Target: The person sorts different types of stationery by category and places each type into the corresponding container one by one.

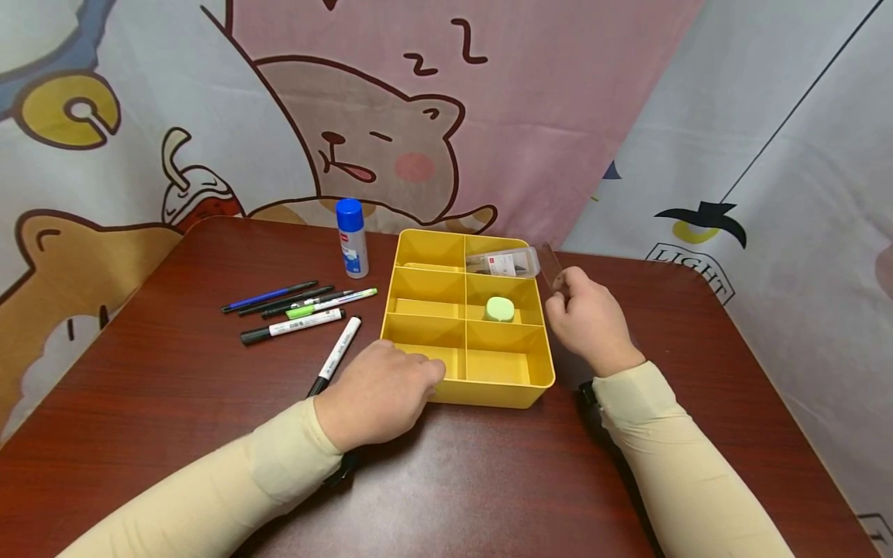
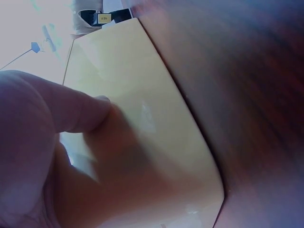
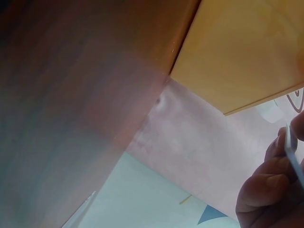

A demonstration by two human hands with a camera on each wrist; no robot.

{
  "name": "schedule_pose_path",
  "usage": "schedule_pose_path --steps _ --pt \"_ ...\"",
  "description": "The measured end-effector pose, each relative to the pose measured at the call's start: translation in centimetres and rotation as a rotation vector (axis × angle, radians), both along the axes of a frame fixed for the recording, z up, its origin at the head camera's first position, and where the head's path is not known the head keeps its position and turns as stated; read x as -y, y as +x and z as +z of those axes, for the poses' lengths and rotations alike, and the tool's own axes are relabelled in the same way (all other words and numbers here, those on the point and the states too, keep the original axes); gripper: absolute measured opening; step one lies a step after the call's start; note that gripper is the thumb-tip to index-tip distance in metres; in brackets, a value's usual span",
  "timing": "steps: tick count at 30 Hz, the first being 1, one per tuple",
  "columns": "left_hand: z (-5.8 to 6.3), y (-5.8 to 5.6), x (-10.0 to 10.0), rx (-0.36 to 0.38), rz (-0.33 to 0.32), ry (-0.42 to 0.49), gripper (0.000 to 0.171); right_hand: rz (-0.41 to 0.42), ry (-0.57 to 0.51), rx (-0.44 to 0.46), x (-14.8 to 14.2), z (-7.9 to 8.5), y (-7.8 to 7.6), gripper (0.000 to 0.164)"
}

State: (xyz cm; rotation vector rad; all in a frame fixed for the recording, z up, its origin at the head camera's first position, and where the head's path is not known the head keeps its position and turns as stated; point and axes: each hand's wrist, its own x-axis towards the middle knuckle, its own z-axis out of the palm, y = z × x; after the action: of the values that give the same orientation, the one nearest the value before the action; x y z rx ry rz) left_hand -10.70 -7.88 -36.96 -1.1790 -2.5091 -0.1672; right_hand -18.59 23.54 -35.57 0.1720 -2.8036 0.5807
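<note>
A yellow six-compartment organizer box (image 1: 466, 392) stands on the table. My left hand (image 1: 384, 387) grips its front wall at the left corner; the thumb (image 2: 88, 111) presses the outer face, and the other fingers go over the rim, partly hidden. Just beyond the box's right side, my right hand (image 1: 591, 316) pinches a thin clear plastic strip (image 3: 291, 151), held up on edge; its exact kind is unclear. In the back right compartment a clear plastic case (image 1: 508, 263) leans out over the side. A pale green rounded block (image 1: 499, 309) lies in the middle right compartment.
Left of the box stands a glue stick (image 1: 352, 240) with a blue cap. Several pens, including a blue pen (image 1: 268, 296), and a white marker (image 1: 307, 322) lie beside it. Another marker (image 1: 339, 349) lies close to my left hand. A cartoon curtain (image 1: 530, 116) hangs behind the table.
</note>
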Motion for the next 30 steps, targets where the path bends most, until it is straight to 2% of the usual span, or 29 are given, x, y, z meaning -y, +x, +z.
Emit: schedule_pose_path --steps 10,20,30 --pt "-0.02 0.03 -0.04 0.028 0.009 -0.011 0.032 0.022 -0.019 -0.043 0.12 -0.07 0.11 0.023" --pt "0.01 0.03 -0.04 0.033 0.008 -0.014 0.031 0.075 -0.049 -0.153 0.29 0.02 0.33 0.016" --pt "0.07 -0.01 -0.03 0.026 0.007 -0.023 0.030 0.168 -0.092 -0.260 0.42 0.23 0.57 0.013"
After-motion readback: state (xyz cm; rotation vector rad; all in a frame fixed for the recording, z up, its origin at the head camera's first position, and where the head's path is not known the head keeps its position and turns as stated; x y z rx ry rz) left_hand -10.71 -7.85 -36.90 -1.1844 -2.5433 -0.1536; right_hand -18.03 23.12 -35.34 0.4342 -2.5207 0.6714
